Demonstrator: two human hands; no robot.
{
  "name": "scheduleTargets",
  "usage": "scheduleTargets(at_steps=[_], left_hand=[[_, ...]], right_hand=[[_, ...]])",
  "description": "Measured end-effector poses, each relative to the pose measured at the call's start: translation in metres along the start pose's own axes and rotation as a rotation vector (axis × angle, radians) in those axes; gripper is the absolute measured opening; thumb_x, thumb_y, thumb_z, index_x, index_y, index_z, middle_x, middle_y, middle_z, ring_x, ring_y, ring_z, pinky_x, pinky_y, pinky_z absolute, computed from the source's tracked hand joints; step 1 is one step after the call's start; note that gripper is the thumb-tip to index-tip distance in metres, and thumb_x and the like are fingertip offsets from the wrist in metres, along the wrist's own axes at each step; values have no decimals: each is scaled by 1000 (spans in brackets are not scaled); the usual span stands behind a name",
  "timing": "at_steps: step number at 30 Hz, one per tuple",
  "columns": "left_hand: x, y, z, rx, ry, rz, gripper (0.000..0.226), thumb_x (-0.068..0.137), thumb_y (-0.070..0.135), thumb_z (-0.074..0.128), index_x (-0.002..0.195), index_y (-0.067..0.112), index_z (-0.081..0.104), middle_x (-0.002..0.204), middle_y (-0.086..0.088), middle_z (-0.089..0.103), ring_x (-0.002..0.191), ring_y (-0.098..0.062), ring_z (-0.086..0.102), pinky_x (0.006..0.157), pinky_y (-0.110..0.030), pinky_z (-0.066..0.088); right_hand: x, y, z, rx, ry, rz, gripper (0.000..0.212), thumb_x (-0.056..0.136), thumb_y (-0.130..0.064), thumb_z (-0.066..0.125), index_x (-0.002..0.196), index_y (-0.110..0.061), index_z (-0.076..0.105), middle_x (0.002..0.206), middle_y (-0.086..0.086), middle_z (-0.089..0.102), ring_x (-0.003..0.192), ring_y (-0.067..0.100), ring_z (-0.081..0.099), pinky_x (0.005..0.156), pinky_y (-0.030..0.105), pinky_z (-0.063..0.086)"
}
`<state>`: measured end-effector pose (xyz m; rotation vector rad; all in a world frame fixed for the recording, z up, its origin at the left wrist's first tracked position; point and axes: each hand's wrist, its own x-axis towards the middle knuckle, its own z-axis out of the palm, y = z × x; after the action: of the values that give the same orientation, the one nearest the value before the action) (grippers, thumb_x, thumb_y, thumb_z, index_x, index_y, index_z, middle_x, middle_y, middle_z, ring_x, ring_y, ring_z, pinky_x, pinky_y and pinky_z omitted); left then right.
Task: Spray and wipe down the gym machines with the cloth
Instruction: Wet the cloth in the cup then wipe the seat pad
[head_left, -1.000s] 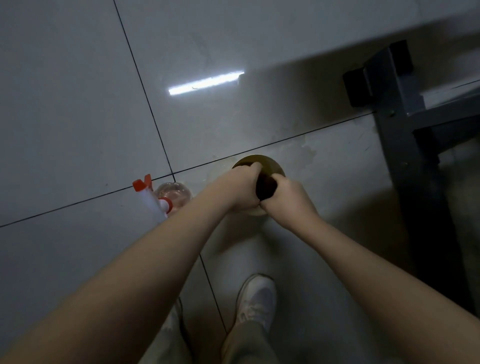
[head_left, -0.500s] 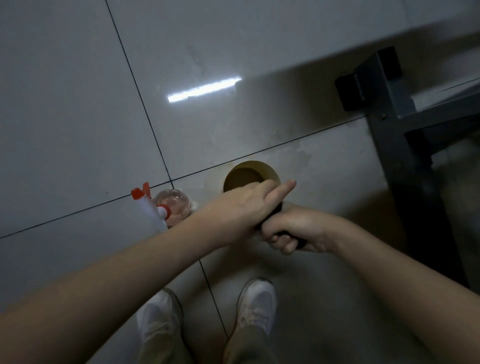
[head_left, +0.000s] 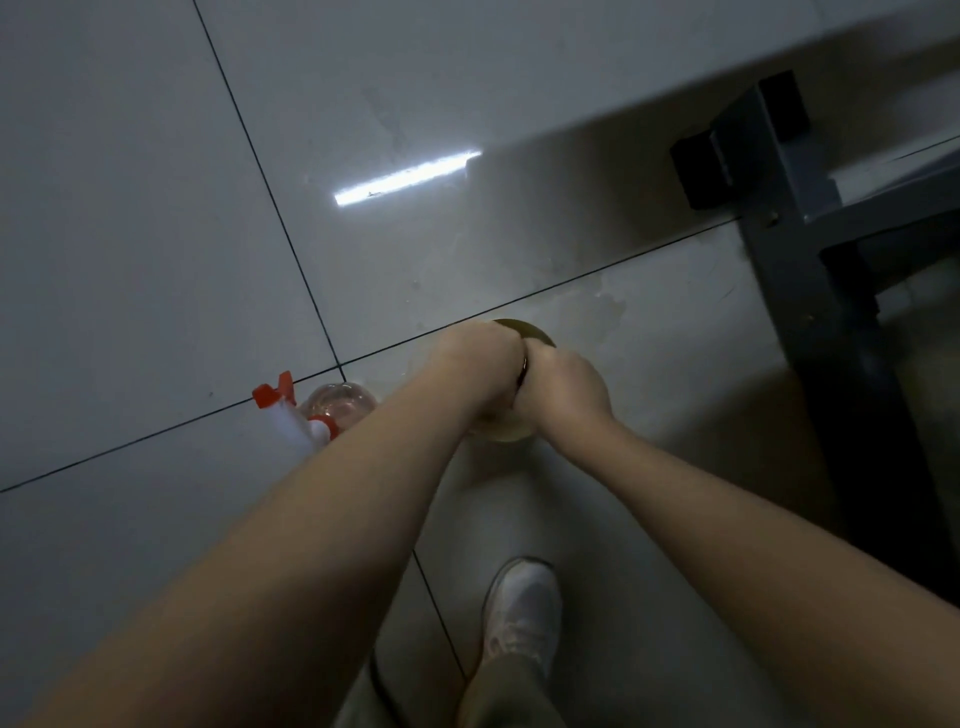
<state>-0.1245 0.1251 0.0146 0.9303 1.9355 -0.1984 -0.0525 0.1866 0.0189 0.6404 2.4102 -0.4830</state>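
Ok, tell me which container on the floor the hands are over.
The yellowish round bowl: the left hand and right hand squeeze a dark cloth right above it. The orange-triggered spray bottle stands apart, to their left.

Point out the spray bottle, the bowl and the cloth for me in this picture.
spray bottle (head_left: 340, 402): head view, on its clear body.
bowl (head_left: 527, 328): head view, on its far rim.
cloth (head_left: 521, 375): head view, on the dark sliver between the left hand (head_left: 483, 364) and the right hand (head_left: 563, 389).

head cam | faces steeply down | near hands (head_left: 522, 382)
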Motion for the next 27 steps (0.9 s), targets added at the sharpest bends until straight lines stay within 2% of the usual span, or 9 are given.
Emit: scheduleTargets(at_steps=[2,4,8,11,14,16,19,22,27], left_hand=[[14,-2,2,-132,-179,-16,27,93,25,54,115,11,60,98,-7,61,106,-26,57,100,-37,42],[20,-4,7,-287,-226,-32,23,90,19,58,110,8,62,96,-9,62,100,-27,59,98,-40,46],[8,-8,5,-461,-177,-51,21,82,5,59,102,3,66,84,-12,62,82,-27,63,79,-34,53],[-1,-4,5,-401,3,13,20,87,11,60,107,8,63,96,-8,61,99,-27,61,78,-28,43],[-15,0,16,-383,162,11,52,86,19,64,132,8,42,126,-13,55,112,-29,56,86,-33,47],[-28,1,30,-348,303,88,73,86,21,64,146,7,24,142,-18,39,122,-35,49,97,-44,46],[-54,0,46,-182,647,258,61,82,18,43,141,6,34,142,-22,44,122,-39,52,94,-52,48],[-68,-4,61,45,785,420,60,79,12,29,139,8,33,143,-23,45,127,-42,48,94,-61,45],[-68,-7,50,24,873,544,39,101,21,27,135,4,35,127,-24,58,121,-45,52,93,-63,43]], right_hand=[[4,5,-1,-106,46,-88,16,92,-20,50,106,-14,52,95,6,62,73,21,48,62,28,37],[4,10,-4,-202,62,-185,15,93,-22,49,106,-14,50,93,5,61,70,18,43,61,28,35],[2,13,-7,-243,100,-285,16,94,-23,49,107,-14,50,89,4,59,69,17,42,61,28,34],[5,12,-8,-187,93,-215,17,94,-20,46,109,-13,51,93,6,61,72,20,47,63,28,36],[5,16,-6,39,-97,-25,19,90,-23,51,106,-16,57,98,7,63,86,25,58,69,26,40],[0,24,-9,220,-183,75,6,82,-17,60,87,-14,58,82,6,62,76,22,58,60,23,40],[-13,34,-23,673,-292,284,15,76,-2,58,68,-13,50,53,2,48,42,14,41,40,18,28],[-21,34,-36,1061,-616,350,24,89,-2,40,69,-15,43,45,-4,35,32,3,24,32,13,16],[-34,19,-48,988,-1065,225,42,89,4,34,51,-14,34,41,-8,30,31,-2,20,36,12,7]])
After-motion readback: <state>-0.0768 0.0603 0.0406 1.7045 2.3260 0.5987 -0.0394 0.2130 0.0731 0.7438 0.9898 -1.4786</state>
